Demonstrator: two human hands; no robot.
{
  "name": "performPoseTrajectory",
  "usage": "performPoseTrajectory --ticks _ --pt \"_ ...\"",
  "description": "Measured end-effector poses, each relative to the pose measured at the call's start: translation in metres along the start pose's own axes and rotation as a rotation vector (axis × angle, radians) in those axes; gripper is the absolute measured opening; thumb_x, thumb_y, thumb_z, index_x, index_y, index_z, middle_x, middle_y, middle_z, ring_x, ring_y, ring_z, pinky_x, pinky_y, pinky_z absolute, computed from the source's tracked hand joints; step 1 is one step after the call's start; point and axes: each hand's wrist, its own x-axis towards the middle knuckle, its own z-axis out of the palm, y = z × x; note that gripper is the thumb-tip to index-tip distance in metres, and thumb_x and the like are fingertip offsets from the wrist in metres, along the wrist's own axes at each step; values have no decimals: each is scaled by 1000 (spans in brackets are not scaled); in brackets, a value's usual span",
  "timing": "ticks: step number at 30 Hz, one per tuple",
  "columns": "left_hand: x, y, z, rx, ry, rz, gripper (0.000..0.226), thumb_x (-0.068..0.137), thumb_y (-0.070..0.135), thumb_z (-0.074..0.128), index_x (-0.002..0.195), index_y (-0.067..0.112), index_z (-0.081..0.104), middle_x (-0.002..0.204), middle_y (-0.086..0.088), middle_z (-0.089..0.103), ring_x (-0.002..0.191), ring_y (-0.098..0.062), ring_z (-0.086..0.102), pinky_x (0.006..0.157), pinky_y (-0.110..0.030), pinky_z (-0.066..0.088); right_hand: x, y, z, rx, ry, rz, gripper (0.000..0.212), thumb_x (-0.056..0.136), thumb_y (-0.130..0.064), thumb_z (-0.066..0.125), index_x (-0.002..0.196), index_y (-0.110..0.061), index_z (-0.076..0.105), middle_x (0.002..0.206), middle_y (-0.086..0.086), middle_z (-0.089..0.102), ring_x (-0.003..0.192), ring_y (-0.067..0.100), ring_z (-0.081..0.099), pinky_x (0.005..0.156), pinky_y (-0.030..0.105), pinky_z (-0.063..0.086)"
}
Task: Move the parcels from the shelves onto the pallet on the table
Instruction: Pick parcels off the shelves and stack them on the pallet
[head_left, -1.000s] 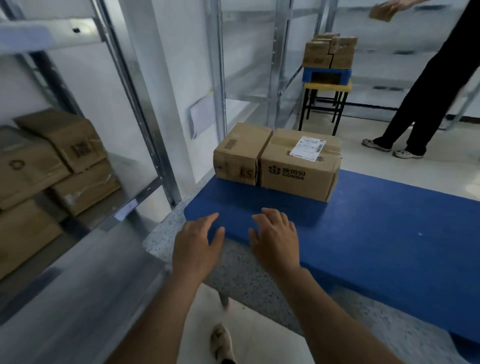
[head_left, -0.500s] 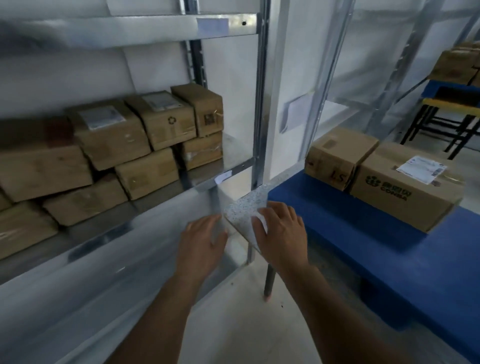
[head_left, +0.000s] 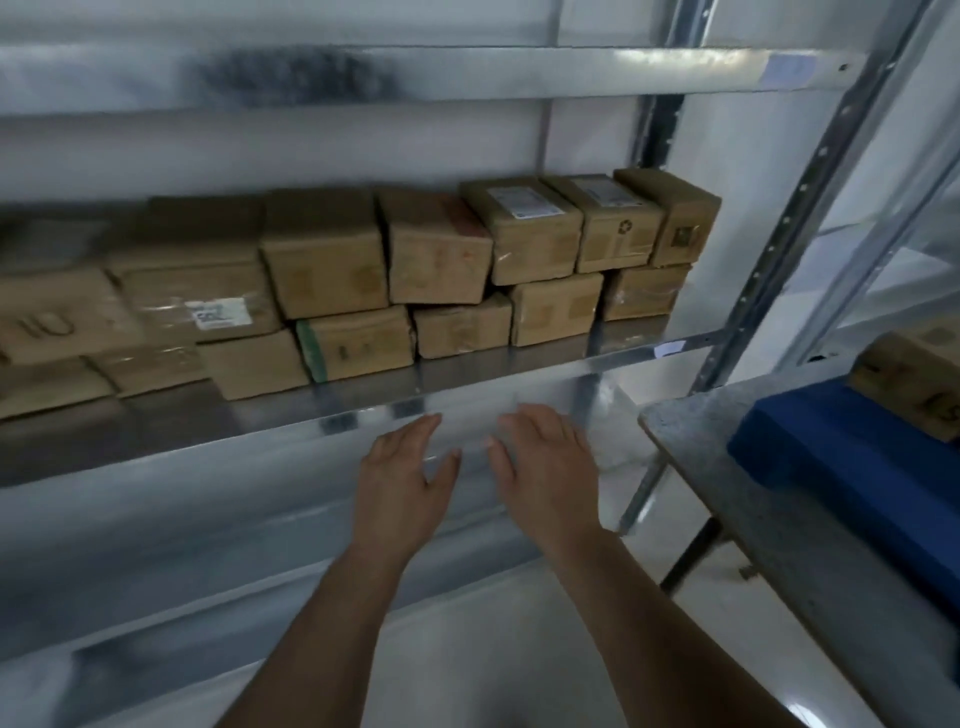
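Left and middle of the frame: cardboard parcels (head_left: 332, 291) packed two layers high along a metal shelf (head_left: 467, 374), running from the left edge to the upright post (head_left: 779, 228) right of centre. Some carry white labels, one in the lower row has a green tape band, and the upper-right few are tilted. Left part of the row is blurred, print unreadable. A second shelf (head_left: 467, 67) runs across the top of the frame.

Lower centre: left hand (head_left: 402, 486) held out palm down, fingers straight and slightly spread, holding nothing, below the front edge of the parcel shelf. Cannot tell if the fingertips touch the metal edge. Just beside it, right hand (head_left: 548, 470) in the same pose, palm down, fingers relaxed and open, nothing in it. The two hands are near each other, thumbs facing, not touching. Both are apart from the parcels.

Right side: grey speckled table (head_left: 727, 467) with a blue pallet (head_left: 852, 467) lying on it. One cardboard box (head_left: 909, 379) sits on the pallet at the right edge of the frame, partly cut off.
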Motion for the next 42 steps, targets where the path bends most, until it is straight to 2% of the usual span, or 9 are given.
performPoseTrajectory --ticks 10,17,23,26,31,33,36,38,42 --pt "-65 -120 -124 33 168 -154 72 80 58 30 129 13 55 126 -9 61 116 -30 52 97 -37 38 -24 -179 32 58 -71 -166 42 86 -38 40 100 -12 69 98 7 68 88 25 65 77 38 52" --pt "-109 -191 -195 93 290 -290 71 81 59 32 133 14 51 131 -8 57 120 -27 49 98 -36 38 -33 -280 59 91 -169 -349 53 89 -43 29 127 -18 55 128 4 54 118 22 49 99 35 34" --pt "-140 -241 -226 136 366 -425 65 83 55 37 126 11 58 122 -10 63 110 -30 58 91 -38 44 -38 -343 100 170 -162 -449 40 84 -43 38 95 -19 69 92 -1 66 82 20 64 72 32 51" --pt "-146 -265 -235 148 384 -493 66 82 56 36 125 11 59 119 -9 64 107 -30 60 89 -38 45 -33 -369 120 195 -181 -506 39 84 -44 39 92 -20 69 90 -2 67 80 19 65 69 31 52" --pt "-135 -302 -266 168 424 -573 75 80 65 31 136 17 48 135 -4 54 124 -23 46 99 -33 37 -9 -423 145 301 -187 -560 38 83 -44 40 91 -21 69 88 -4 67 78 17 65 68 28 51" --pt "-124 -319 -283 168 451 -593 62 90 55 45 140 19 42 139 -2 49 128 -19 41 102 -30 33 4 -445 154 342 -188 -571 42 86 -45 39 101 -20 68 97 -2 67 88 19 64 74 30 50" --pt "-98 -342 -304 187 487 -594 56 92 42 50 142 21 38 142 -2 46 131 -17 38 103 -29 32 31 -473 169 356 -283 -585 54 93 -50 30 130 -18 53 128 1 55 119 20 50 95 34 40" --pt "-79 -354 -315 208 487 -581 56 92 43 49 142 22 38 142 -2 46 130 -18 39 101 -30 33 48 -487 175 379 -268 -598 62 92 -55 23 135 -18 48 133 2 52 122 19 46 96 33 38" --pt "-46 -379 -332 205 492 -593 56 92 46 47 143 24 35 140 -4 48 119 -24 49 97 -35 38 82 -513 185 424 -278 -600 47 99 -45 35 139 -21 41 137 -2 46 124 14 42 95 28 36"
